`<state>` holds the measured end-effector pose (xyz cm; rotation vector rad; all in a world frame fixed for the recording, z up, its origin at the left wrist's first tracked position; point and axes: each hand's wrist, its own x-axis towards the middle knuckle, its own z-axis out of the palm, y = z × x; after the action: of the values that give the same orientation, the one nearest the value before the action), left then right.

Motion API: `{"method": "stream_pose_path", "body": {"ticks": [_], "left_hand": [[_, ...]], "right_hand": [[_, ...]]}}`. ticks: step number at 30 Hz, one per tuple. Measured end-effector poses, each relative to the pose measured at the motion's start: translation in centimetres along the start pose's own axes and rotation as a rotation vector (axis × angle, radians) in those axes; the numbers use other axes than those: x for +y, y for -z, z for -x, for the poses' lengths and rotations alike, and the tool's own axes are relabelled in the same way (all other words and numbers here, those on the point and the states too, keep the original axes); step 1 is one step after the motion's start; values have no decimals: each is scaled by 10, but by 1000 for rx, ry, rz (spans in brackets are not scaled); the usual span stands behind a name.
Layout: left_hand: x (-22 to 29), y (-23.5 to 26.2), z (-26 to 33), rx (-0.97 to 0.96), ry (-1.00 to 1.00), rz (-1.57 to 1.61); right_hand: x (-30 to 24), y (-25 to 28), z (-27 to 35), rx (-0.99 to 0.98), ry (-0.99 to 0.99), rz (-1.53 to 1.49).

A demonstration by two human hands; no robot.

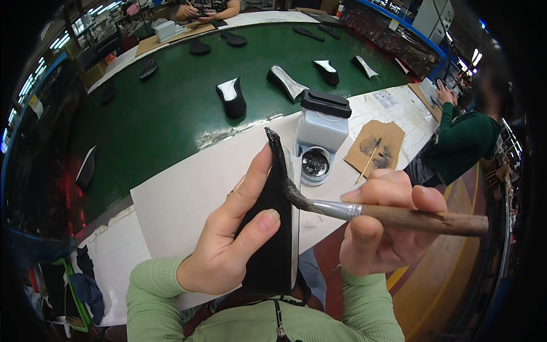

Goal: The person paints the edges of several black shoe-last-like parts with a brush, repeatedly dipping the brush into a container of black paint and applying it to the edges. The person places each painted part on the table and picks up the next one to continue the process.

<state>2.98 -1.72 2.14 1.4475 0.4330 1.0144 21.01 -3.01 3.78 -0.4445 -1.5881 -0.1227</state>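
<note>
In my left hand [219,245] is a black wedge-shaped shoe sole [265,251], gripped along its side with the thumb on its face and the forefinger along its edge near the tip. A pale strip runs down the sole's right edge. My right hand [387,228] pinches a brush [424,220] by its wooden handle. The brush's dark, wet-looking bristles lie against the sole's upper right edge. Just beyond stands a grey-white plastic dispenser [322,130] with a black lid; its round front cup holds something dark and shiny.
A cardboard scrap [393,137] with dark smears and a thin stick [368,161] lies right of the dispenser. Past the white board [176,211] runs a green conveyor belt [165,119] carrying several soles. One co-worker [467,134] is at right, another [208,8] across the belt.
</note>
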Motion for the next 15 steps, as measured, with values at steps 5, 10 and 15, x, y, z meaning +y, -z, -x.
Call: {"method": "stream_pose_path", "body": {"ticks": [5, 10, 15], "left_hand": [[-1, 0, 0, 16, -21, -2], [-1, 1, 0, 40, -22, -6], [-2, 2, 0, 55, -58, -24]], "right_hand": [[-2, 0, 2, -4, -29, -2], [-6, -1, 5, -15, -73, 8], [-9, -3, 7, -16, -104, -11]]}}
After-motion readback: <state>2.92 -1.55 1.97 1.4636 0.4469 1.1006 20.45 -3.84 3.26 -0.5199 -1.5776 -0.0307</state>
